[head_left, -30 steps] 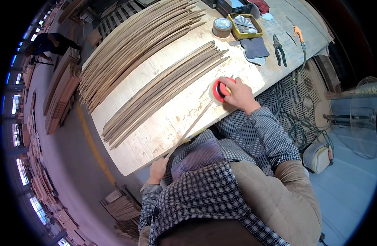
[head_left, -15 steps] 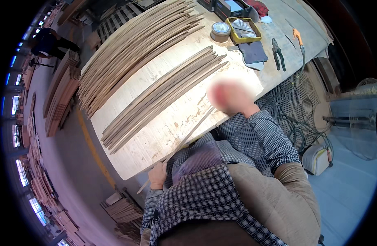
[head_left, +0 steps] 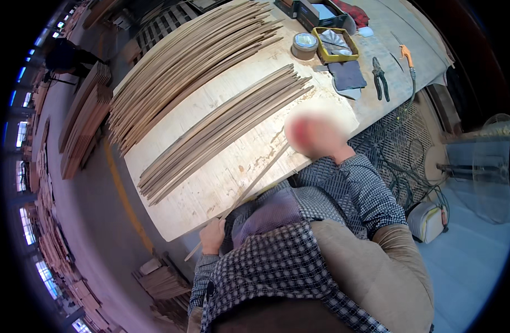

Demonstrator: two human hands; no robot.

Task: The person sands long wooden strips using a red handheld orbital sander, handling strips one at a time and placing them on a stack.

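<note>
A long, thin wooden strip [head_left: 261, 175] slants over the table's near edge, from beyond my left hand up to my right. My left hand [head_left: 212, 236] is closed round it near its lower end, just off the table's front left corner. On the near right part of the table lies my right hand [head_left: 328, 137], at the strip's other end. A blur covers its fingers and a red patch beside them, so its grip cannot be made out. Behind the strip lies a bundle of similar wooden strips [head_left: 224, 133].
A larger row of strips [head_left: 194, 72] covers the table's far left. At the back right are a round tin [head_left: 305, 46], yellow tray [head_left: 338, 57], dark pad [head_left: 347, 75], pliers [head_left: 380, 79] and orange air gun [head_left: 406, 55]. Stacked boards [head_left: 85, 122] and another person [head_left: 69, 57] are farther left.
The whole view has shifted slightly, with the tabletop things a little farther right and lower. Both hands stay at the same ends of the strip.
</note>
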